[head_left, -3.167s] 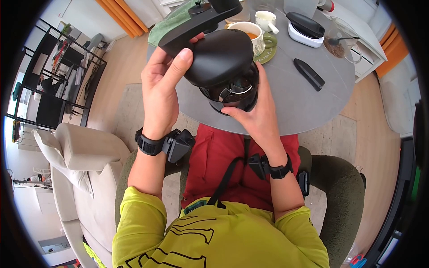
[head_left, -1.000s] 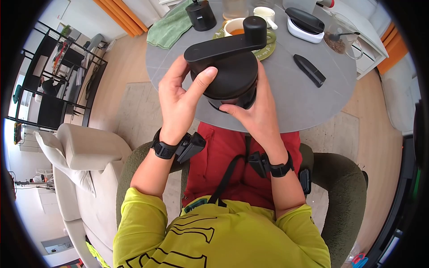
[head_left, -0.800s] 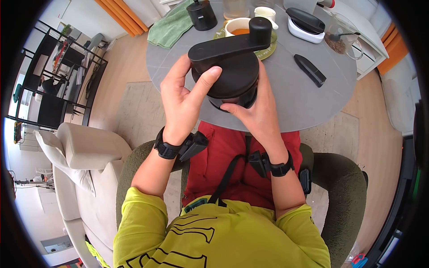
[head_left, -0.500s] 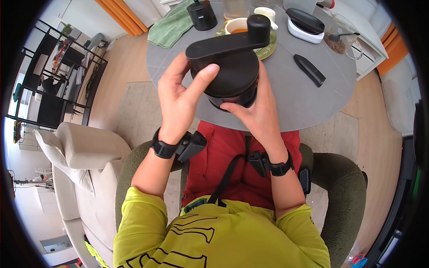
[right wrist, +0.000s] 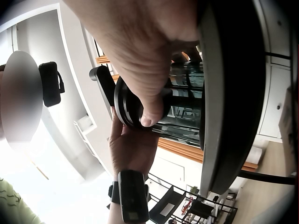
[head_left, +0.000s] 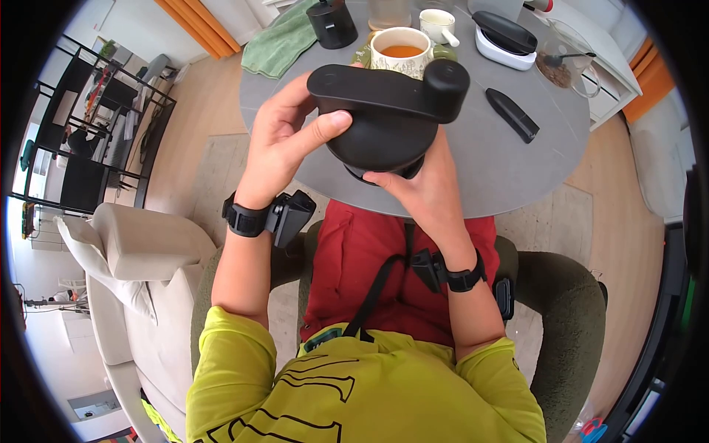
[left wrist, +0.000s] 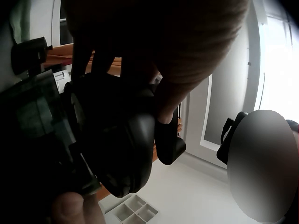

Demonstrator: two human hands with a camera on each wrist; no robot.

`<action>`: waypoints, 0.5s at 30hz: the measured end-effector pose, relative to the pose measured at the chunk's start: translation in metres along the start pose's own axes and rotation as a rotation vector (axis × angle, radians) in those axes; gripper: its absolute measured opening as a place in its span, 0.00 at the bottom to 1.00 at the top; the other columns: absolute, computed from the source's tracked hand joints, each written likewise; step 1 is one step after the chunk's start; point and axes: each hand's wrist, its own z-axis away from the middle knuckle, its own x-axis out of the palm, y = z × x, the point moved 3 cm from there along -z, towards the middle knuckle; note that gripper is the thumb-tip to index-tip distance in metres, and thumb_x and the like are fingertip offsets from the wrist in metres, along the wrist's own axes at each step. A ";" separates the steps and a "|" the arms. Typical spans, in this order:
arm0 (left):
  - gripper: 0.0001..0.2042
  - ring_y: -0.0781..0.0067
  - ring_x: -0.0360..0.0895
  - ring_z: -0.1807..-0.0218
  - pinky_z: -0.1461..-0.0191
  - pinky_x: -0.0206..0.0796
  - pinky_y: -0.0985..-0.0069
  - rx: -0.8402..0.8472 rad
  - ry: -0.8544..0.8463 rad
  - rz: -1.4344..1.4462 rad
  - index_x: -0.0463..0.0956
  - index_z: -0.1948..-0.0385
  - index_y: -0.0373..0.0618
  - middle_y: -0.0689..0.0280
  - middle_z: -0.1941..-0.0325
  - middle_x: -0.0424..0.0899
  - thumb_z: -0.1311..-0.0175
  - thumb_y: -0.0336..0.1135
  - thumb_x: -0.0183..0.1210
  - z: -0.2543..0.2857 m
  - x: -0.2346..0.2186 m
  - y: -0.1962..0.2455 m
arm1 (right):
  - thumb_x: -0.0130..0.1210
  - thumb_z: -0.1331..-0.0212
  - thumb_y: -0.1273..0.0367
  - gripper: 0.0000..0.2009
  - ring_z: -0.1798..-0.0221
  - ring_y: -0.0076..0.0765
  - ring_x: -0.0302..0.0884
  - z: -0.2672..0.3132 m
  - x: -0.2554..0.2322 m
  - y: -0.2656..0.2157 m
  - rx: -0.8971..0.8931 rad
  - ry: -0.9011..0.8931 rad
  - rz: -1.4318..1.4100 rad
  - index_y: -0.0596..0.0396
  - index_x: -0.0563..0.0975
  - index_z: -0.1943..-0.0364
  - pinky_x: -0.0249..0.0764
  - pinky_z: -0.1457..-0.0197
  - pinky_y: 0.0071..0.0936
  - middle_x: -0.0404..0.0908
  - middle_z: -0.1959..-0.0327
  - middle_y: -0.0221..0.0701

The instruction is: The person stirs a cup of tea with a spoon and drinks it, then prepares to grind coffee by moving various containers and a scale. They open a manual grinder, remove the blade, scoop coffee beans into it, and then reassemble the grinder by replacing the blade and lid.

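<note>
A black lid [head_left: 384, 139] with a crank arm [head_left: 373, 88] and round knob [head_left: 447, 81] sits tilted over a clear-walled container [right wrist: 187, 114]. My left hand [head_left: 284, 144] grips the lid's left side, its thumb below the crank arm. My right hand [head_left: 432, 188] holds the container low, by the table's near edge, thumb in front. In the left wrist view the lid [left wrist: 126, 154] leans at an angle to the container [left wrist: 35, 112], with a gap showing on one side. The lid hides the container's inside in the head view.
Behind the lid stands a mug of orange-brown liquid [head_left: 402, 53]. Around it are a green cloth [head_left: 273, 48], a black pot [head_left: 331, 26] and a small white cup [head_left: 438, 23]. Rightward lie a slim black object [head_left: 512, 116], a white-based device [head_left: 504, 55] and a glass jug [head_left: 555, 70].
Over the last half second the lid has tilted up, and its knob has swung right and towards me. My left wrist has shifted left; my right hand has stayed in place.
</note>
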 end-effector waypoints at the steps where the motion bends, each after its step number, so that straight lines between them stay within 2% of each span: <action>1: 0.19 0.76 0.75 0.49 0.43 0.65 0.76 -0.033 0.017 0.027 0.74 0.46 0.37 0.65 0.50 0.80 0.38 0.30 0.61 0.001 -0.001 -0.002 | 0.75 0.62 0.63 0.52 0.33 0.53 0.64 0.000 0.000 0.000 0.001 -0.004 -0.008 0.61 0.55 0.32 0.64 0.33 0.41 0.63 0.33 0.45; 9: 0.17 0.78 0.75 0.51 0.46 0.66 0.78 -0.050 0.081 0.058 0.74 0.47 0.37 0.66 0.52 0.81 0.37 0.30 0.60 0.000 -0.009 -0.012 | 0.75 0.62 0.61 0.52 0.34 0.53 0.65 0.000 0.001 -0.001 -0.030 0.045 -0.017 0.62 0.54 0.31 0.64 0.34 0.41 0.65 0.35 0.48; 12: 0.18 0.77 0.75 0.49 0.43 0.65 0.77 -0.100 0.043 0.056 0.73 0.46 0.38 0.66 0.49 0.80 0.37 0.30 0.61 0.002 -0.011 -0.017 | 0.75 0.62 0.61 0.53 0.34 0.53 0.65 0.001 0.002 0.000 -0.026 0.035 -0.019 0.62 0.54 0.31 0.64 0.34 0.41 0.65 0.36 0.48; 15: 0.20 0.74 0.74 0.45 0.38 0.63 0.74 -0.044 0.000 0.037 0.73 0.44 0.38 0.65 0.46 0.79 0.37 0.31 0.61 -0.001 -0.008 -0.017 | 0.75 0.62 0.60 0.52 0.35 0.52 0.66 0.001 0.001 0.000 -0.024 0.025 -0.011 0.62 0.54 0.31 0.64 0.35 0.40 0.66 0.36 0.47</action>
